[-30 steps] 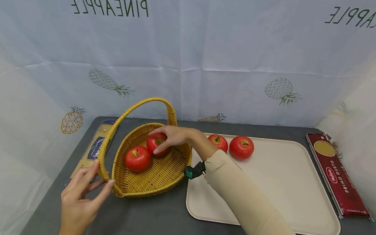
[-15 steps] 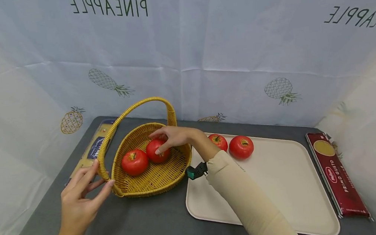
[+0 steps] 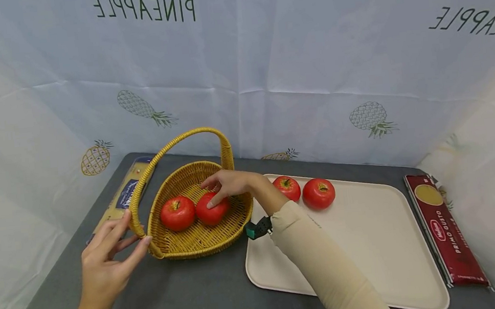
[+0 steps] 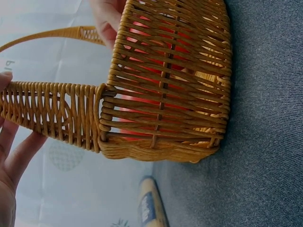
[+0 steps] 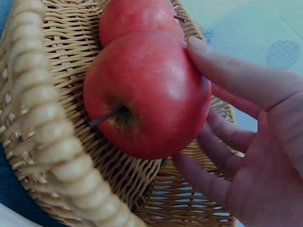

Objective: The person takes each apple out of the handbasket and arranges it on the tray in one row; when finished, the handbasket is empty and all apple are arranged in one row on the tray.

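Note:
A yellow wicker basket (image 3: 203,249) with a tall arched handle (image 4: 52,111) stands on the dark table. My left hand (image 3: 104,265) pinches the base of that handle between thumb and fingers. Two red apples lie inside the basket, side by side and touching. My right hand (image 3: 228,183) reaches in from the right and holds the right-hand apple (image 5: 147,94), thumb on one side and fingers curled round the other. Beside it, the left-hand apple (image 3: 177,213) rests on the basket floor. In the left wrist view the weave partly hides the apples.
A beige tray (image 3: 371,251) to the right bears two more apples (image 3: 318,194) at its far left corner. Beyond it lies a red packet (image 3: 446,235). A yellow packet with a blue label (image 3: 120,197) lies behind the basket's left side. A patterned cloth hangs behind.
My right hand and its apple have shifted slightly nearer to me inside the basket. The other apple has moved a little left. My left hand has kept its place on the handle.

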The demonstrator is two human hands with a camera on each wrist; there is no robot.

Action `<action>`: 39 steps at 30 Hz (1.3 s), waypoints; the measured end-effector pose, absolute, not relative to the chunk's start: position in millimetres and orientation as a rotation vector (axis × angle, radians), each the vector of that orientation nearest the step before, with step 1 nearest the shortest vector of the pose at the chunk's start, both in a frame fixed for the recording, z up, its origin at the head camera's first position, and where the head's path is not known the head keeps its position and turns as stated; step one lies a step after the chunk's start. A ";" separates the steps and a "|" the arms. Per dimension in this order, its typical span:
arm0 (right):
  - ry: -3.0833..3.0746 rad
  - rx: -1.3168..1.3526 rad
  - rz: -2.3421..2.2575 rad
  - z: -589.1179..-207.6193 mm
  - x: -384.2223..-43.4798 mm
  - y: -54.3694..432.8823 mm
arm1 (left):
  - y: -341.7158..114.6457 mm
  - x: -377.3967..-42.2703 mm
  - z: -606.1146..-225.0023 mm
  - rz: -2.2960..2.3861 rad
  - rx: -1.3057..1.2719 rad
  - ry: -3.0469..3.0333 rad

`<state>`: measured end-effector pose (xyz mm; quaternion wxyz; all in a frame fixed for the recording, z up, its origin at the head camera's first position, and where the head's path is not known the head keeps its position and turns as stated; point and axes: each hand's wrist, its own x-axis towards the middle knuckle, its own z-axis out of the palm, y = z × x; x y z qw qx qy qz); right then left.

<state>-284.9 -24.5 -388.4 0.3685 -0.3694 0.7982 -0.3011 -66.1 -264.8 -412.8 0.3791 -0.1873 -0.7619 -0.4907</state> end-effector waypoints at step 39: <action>1.768 -0.891 -0.847 -378.5 -283.6 -13.9 | -263.7 -66.6 -412.8 -1.279 -0.509 -1.906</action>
